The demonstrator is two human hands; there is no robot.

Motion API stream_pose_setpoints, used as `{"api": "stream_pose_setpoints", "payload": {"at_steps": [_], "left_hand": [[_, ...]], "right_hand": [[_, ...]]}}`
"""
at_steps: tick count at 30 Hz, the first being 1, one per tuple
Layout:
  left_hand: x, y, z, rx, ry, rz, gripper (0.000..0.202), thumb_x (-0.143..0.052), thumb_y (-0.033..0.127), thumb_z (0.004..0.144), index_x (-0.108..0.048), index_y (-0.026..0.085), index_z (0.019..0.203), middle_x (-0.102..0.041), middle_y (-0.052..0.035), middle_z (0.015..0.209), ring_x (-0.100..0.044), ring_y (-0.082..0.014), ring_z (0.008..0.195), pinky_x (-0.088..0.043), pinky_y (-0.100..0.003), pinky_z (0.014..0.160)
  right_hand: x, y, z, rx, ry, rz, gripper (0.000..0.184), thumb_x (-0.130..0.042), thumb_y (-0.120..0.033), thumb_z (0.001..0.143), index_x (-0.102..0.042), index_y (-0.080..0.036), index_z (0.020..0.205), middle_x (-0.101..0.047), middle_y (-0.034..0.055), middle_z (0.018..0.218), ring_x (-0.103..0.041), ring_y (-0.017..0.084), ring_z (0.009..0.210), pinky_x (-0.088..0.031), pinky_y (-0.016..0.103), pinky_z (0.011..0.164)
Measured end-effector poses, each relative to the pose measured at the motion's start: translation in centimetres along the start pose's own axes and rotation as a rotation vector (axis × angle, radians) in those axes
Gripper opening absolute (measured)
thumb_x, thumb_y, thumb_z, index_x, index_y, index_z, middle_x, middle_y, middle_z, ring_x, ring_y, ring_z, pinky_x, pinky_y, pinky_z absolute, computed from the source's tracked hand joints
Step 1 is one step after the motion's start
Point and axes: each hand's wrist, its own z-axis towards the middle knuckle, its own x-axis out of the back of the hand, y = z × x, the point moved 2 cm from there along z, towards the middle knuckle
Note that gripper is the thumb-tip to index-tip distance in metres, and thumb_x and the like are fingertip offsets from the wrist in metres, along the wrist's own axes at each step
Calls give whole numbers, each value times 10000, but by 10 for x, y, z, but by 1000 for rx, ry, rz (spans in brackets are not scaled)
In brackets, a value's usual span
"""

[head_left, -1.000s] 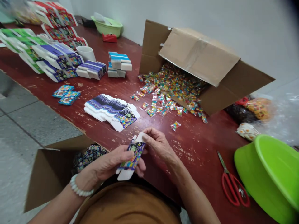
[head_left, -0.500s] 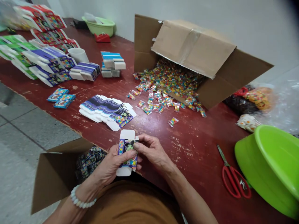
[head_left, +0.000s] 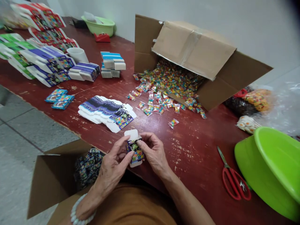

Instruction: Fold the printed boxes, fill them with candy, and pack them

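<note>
Both hands hold one small printed paper box (head_left: 135, 150) just above the near edge of the dark red table (head_left: 199, 147). My left hand (head_left: 114, 167) pinches its left side, thumb and fingers closed round it. My right hand (head_left: 152, 151) grips its top right with fingertips. The box's white top flap stands open. A fanned pile of flat unfolded boxes (head_left: 106, 112) lies just beyond the hands. One loose candy packet (head_left: 173, 123) lies to the right of that pile.
A tipped cardboard carton (head_left: 199, 59) spills several candy packets (head_left: 164, 90). Red scissors (head_left: 232, 179) and green basins (head_left: 272, 168) lie right. An open carton (head_left: 56, 178) with filled boxes stands lower left. Stacks of boxes (head_left: 47, 59), a white cup (head_left: 78, 54) stand far left.
The small box has turned from tilted and flat to upright and squared up. Both hands moved slightly up and closer together around it.
</note>
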Motion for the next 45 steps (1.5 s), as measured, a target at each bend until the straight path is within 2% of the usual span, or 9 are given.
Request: {"api": "stream_pose_setpoints", "payload": {"at_steps": [7,12,17,22,24,29,34,40,45], "left_hand": [[3,3,8,172,-164,-32,304,-753,445,812,-661,233,1010,-737,-12,867,-666,-183,736,-538,-248,643],[0,5,12,75,-162,20,334,-778,450,796,-643,240,1018,-736,-9,906,-669,-179,805,-536,-233,717],[-7,4,5,263,-124,-229,609,-797,481,775,-475,297,1258,-745,-14,929,-714,-196,724,-577,-294,647],[-14,-2,0,498,-226,-303,514,-677,649,804,-606,173,985,-711,-54,720,-645,-182,490,-532,-295,481],[-15,-4,2,443,-176,-264,506,-663,650,816,-621,169,966,-694,-33,679,-607,-148,455,-485,-245,434],[-16,-8,7,302,-175,-111,596,-562,704,855,-683,139,1003,-691,-38,677,-587,-121,474,-469,-209,448],[-10,-7,11,223,-250,-60,640,-545,682,882,-666,174,1252,-692,-40,707,-586,-132,524,-489,-219,483],[-8,-7,11,222,-273,-82,663,-567,598,912,-530,215,1453,-706,-59,825,-613,-152,610,-512,-231,504],[-14,-12,8,299,-207,-144,663,-560,598,915,-496,236,1466,-675,-25,740,-573,-130,492,-480,-226,450]], "right_hand": [[13,0,11,-92,-78,-125,266,-783,-421,756,-672,-183,710,-656,-9,714,-557,126,651,-451,262,652],[19,-2,17,-193,-124,-14,433,-903,-367,602,-690,-195,937,-660,-41,716,-574,104,614,-464,238,633],[18,-4,12,-11,-135,-135,254,-783,-433,782,-724,-190,823,-691,15,784,-588,131,673,-484,271,652],[16,-12,10,208,-181,-388,221,-685,-419,875,-730,-212,814,-684,25,815,-612,159,758,-493,301,715],[16,-15,11,155,-196,-391,247,-685,-427,869,-714,-200,777,-698,27,812,-620,157,756,-490,294,714],[17,-17,17,-220,-172,-194,303,-861,-397,653,-724,-168,795,-722,12,741,-620,132,642,-490,255,624],[13,-20,17,-260,-126,-117,274,-850,-382,649,-762,-152,770,-744,34,738,-624,129,620,-498,262,619],[13,-25,16,-92,-243,-139,185,-788,-335,739,-704,-173,710,-735,27,812,-642,137,695,-511,270,674],[15,-24,9,222,-394,-495,61,-636,-222,873,-679,-189,844,-695,44,936,-626,150,817,-498,274,737]]}}
